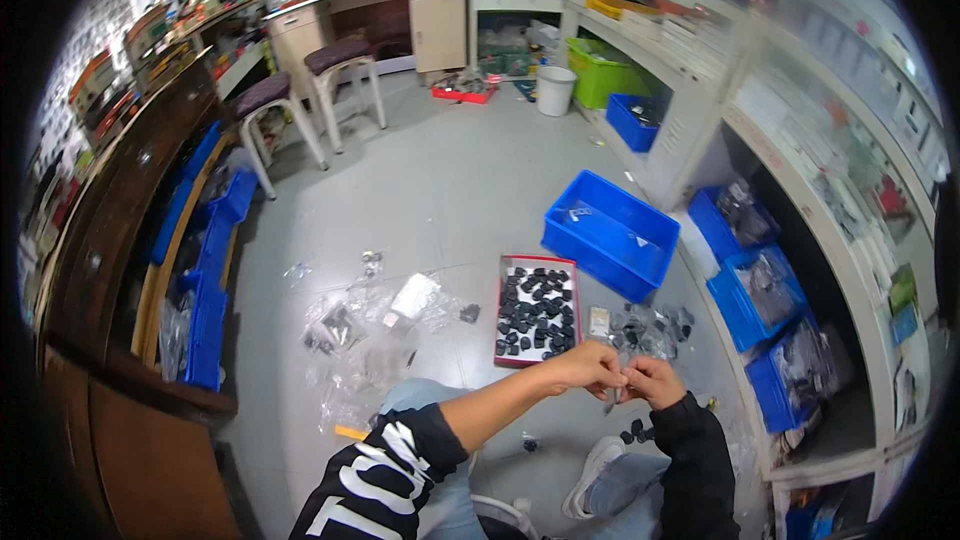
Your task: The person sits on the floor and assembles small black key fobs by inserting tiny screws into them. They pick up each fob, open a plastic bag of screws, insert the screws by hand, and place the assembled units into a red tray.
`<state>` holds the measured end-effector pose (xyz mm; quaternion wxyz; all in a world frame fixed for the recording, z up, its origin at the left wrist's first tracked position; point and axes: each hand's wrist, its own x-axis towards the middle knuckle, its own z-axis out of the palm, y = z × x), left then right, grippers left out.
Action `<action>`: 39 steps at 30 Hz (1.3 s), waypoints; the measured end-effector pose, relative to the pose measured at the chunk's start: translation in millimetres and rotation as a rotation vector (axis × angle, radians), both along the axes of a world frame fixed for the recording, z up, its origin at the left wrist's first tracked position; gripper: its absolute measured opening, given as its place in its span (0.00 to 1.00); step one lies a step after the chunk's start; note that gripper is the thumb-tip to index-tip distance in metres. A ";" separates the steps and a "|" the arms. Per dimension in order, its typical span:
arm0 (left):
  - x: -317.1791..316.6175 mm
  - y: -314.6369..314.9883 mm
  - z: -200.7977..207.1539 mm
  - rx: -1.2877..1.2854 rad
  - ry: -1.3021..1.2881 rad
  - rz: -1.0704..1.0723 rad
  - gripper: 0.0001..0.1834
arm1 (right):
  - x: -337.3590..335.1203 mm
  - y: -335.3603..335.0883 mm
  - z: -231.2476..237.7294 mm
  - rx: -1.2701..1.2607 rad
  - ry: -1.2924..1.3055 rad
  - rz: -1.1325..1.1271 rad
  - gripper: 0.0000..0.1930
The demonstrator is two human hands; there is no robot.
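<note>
Grey concrete floor fills this cluttered workroom, with shelving along the right wall and a long wooden counter on the left. Nearest, the person's left hand and right hand meet fingertip to fingertip, both pinched narrow around something small and clear between them; it is too tiny to tell what it is. Below the hands, a few small black parts lie on the floor beside a grey shoe. Just beyond the hands sits a shallow red-rimmed tray filled with more small black parts, and right of it a heap of clear bags holding dark pieces. To the left, empty clear plastic bags are scattered over the floor. Farther off, behind the tray, stands a large blue bin, with more blue bins on the low shelves at right. At the far end are two stools, a white bucket and a green crate.
</note>
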<state>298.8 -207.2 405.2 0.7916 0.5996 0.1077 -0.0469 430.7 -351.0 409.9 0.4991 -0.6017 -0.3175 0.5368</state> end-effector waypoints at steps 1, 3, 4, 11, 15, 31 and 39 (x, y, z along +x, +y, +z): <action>0.0 1.2 2.1 -0.074 0.020 -0.005 0.10 | 0.2 0.0 -2.2 0.007 0.040 -0.022 0.10; 1.0 3.2 4.3 -0.207 0.047 -0.015 0.09 | 2.0 1.7 -6.3 0.026 -0.006 -0.031 0.09; 2.5 4.2 4.9 -0.275 0.062 -0.003 0.08 | 3.8 3.0 -7.3 0.105 0.039 -0.028 0.10; 4.9 -0.4 12.1 0.323 -0.007 -0.064 0.13 | -0.4 4.3 2.2 0.119 0.023 0.078 0.08; 3.1 5.5 18.1 0.190 -0.026 -0.151 0.13 | 0.6 0.9 6.1 0.054 0.058 0.104 0.08; 7.6 11.9 17.8 0.162 0.000 0.160 0.04 | 9.6 2.6 7.2 0.234 0.184 0.012 0.07; 13.6 5.8 10.3 0.995 -0.407 0.281 0.07 | 21.9 -0.8 11.6 0.072 -0.688 -0.031 0.09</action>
